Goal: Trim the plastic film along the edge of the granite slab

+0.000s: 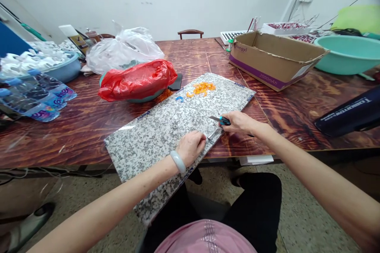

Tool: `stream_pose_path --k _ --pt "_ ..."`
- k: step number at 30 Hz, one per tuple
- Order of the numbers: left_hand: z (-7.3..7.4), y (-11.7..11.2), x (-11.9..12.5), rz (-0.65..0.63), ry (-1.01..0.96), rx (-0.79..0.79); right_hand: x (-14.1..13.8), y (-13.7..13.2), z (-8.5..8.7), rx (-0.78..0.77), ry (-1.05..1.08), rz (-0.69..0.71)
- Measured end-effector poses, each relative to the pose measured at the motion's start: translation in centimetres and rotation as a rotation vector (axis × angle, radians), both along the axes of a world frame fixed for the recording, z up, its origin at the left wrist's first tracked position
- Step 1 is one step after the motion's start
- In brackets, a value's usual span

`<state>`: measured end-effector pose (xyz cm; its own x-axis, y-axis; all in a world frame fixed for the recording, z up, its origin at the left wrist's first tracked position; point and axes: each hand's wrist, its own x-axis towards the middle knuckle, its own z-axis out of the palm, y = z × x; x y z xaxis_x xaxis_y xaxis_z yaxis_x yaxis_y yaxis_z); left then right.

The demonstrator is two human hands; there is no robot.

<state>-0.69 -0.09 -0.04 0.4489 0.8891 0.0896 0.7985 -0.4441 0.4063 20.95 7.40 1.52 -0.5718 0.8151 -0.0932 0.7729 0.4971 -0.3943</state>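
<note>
A grey speckled stone slab (154, 130) lies slantwise on the table, its near corner jutting over the edge. On its near right part, my right hand (239, 122) is wrapped round a utility knife (225, 120) with a black and light-blue handle; the blade is out and points left. My left hand (191, 148) rests on the slab with its fingers pinched at the end of a thin silvery rod (212, 133). The rod lies just below the blade, and its far end is near my right hand. Orange pieces (202, 88) and a few blue pieces (179, 99) are scattered farther back on the slab.
A basin under a red plastic bag (138, 79) stands left of the slab, by a dark phone (176, 82). Water bottles (47, 95) are at the far left. On the right are a cardboard box (273, 59), a turquoise basin (350, 53) and a dark cylinder (350, 112).
</note>
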Motion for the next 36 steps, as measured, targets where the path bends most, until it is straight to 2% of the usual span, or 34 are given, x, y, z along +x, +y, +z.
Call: stream_pose_path --k 4,9,14,17,25,33,36 --pt "-0.1 -0.2 -0.1 0.004 -0.029 0.002 1.5 1.4 0.4 0.048 -0.102 -0.027" --pt "-0.2 -0.4 -0.2 0.009 -0.07 0.016 3.0 2.1 -0.1 0.086 -0.115 -0.164" --pt "-0.1 -0.5 0.0 0.024 -0.089 0.008 3.8 0.8 -0.3 0.169 0.105 -0.336" --pt "0.0 -0.6 0.2 0.02 -0.094 0.007 4.2 -0.6 -0.2 0.126 0.242 -0.391" --pt "-0.1 -0.5 0.3 0.048 -0.097 0.014 4.5 -3.5 -0.5 0.094 0.269 -0.394" --pt "-0.4 -0.4 0.9 0.076 -0.129 0.039 3.6 -4.4 -0.8 0.072 0.274 -0.35" --pt "-0.7 -0.1 1.1 0.045 -0.054 0.077 3.6 -4.8 -1.0 0.079 0.272 -0.37"
